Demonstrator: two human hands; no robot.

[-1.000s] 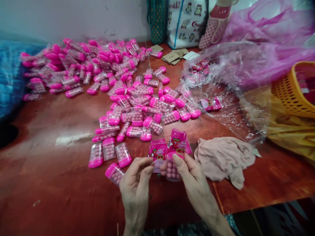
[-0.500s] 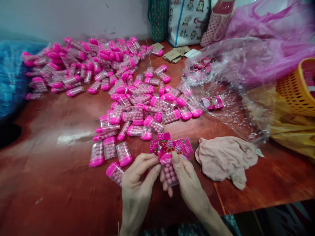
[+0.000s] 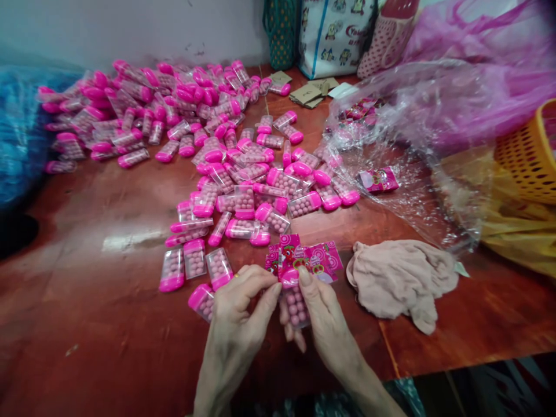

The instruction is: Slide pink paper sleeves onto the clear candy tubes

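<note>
My right hand (image 3: 324,321) grips a clear candy case (image 3: 295,304) with a pink cap, full of pink balls, upright above the table's near edge. My left hand (image 3: 241,315) pinches a pink printed sticker (image 3: 289,255) at the case's cap. More pink stickers (image 3: 324,258) lie just behind the case. Another capped case (image 3: 202,300) lies right beside my left hand. A big heap of the same cases (image 3: 243,174) spreads across the red-brown table (image 3: 87,289) to the far left.
A beige cloth (image 3: 402,278) lies to the right of my hands. Clear plastic bags (image 3: 412,156) with a sticker pack (image 3: 380,180) cover the right side. An orange basket (image 3: 527,153) stands at far right, patterned bags (image 3: 332,35) at the back, blue plastic (image 3: 19,133) at left.
The case has come down and closer to me. The sticker that stood above it is now lowered onto the cap. Both hands have drawn closer together.
</note>
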